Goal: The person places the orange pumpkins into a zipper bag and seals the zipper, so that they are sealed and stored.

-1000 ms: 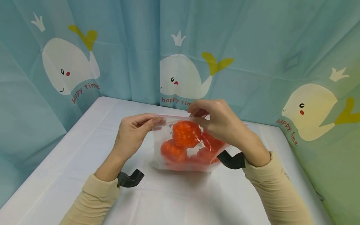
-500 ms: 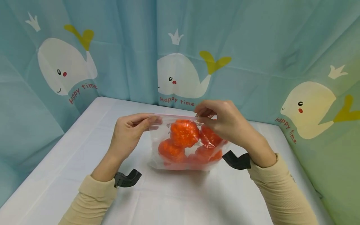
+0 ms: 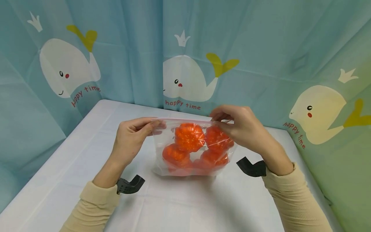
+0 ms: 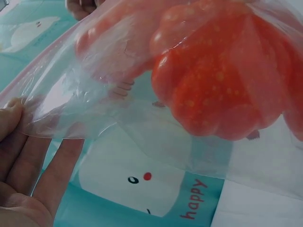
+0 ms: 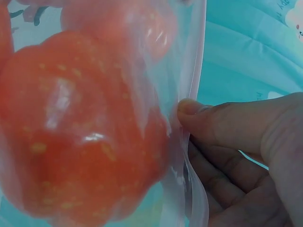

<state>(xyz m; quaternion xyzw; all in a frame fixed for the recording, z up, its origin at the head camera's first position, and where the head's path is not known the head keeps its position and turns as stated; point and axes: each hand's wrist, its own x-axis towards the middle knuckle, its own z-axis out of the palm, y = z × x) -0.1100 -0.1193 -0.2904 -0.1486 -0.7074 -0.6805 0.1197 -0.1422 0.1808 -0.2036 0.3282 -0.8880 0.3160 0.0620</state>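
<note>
A clear zip bag (image 3: 160,154) with a pinkish top strip stands upright on the table, holding several bumpy orange-red pumpkin-shaped pieces (image 3: 189,137). At the bag's top left corner my left hand (image 3: 131,137) pinches the edge between thumb and fingers. My right hand (image 3: 242,127) pinches the top strip toward the right end. In the right wrist view the thumb (image 5: 222,120) presses the strip (image 5: 194,61) against the fingers behind it. The left wrist view shows the left thumb (image 4: 8,118) on the film, with fingers seen partly through it.
The bag stands on a white-covered table (image 3: 174,206). Behind and at the sides hangs a blue-green curtain (image 3: 139,51) printed with whales. Black wrist mounts (image 3: 130,185) sit below each hand.
My right hand has slid to the right along the bag's top strip, uncovering more of the right-hand orange pieces. My left hand keeps its pinch at the left corner, shifted slightly left.
</note>
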